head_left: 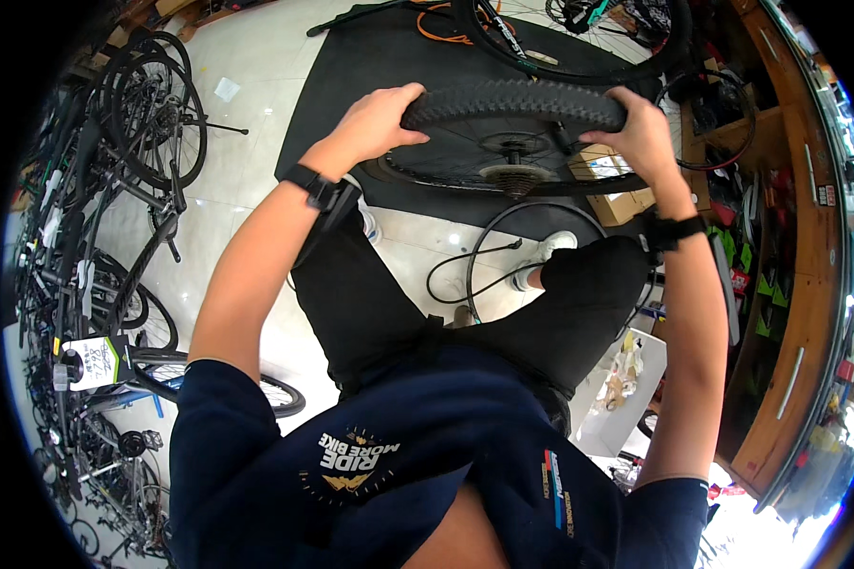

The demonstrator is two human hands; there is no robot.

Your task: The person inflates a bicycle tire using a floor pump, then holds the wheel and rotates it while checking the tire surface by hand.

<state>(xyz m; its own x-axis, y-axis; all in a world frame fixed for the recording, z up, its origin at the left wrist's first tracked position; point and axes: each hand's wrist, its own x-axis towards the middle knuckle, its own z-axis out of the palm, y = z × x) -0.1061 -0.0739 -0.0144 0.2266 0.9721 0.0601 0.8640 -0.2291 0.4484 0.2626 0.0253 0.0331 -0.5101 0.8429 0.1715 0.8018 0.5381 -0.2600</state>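
A bicycle wheel with a knobby black tyre (517, 100) stands upright in front of me, its tread toward me at the top. My left hand (381, 121) grips the tyre at its upper left, thumb on the near side and fingers over the far side. At the upper right my right hand (639, 135) grips the same tyre in a like way. Below the tread show the hub and the cassette (516, 178), with a brake disc behind. The lower part of the wheel sits between my legs, over a dark mat.
A loose black tyre (473, 270) and a black cable or hose lie on the floor between my feet. A bicycle (579, 66) lies beyond the wheel on the dark mat (342, 76). Rows of bicycles (157, 123) line the left; a wooden cabinet (797, 313) and cardboard box (621, 206) are right.
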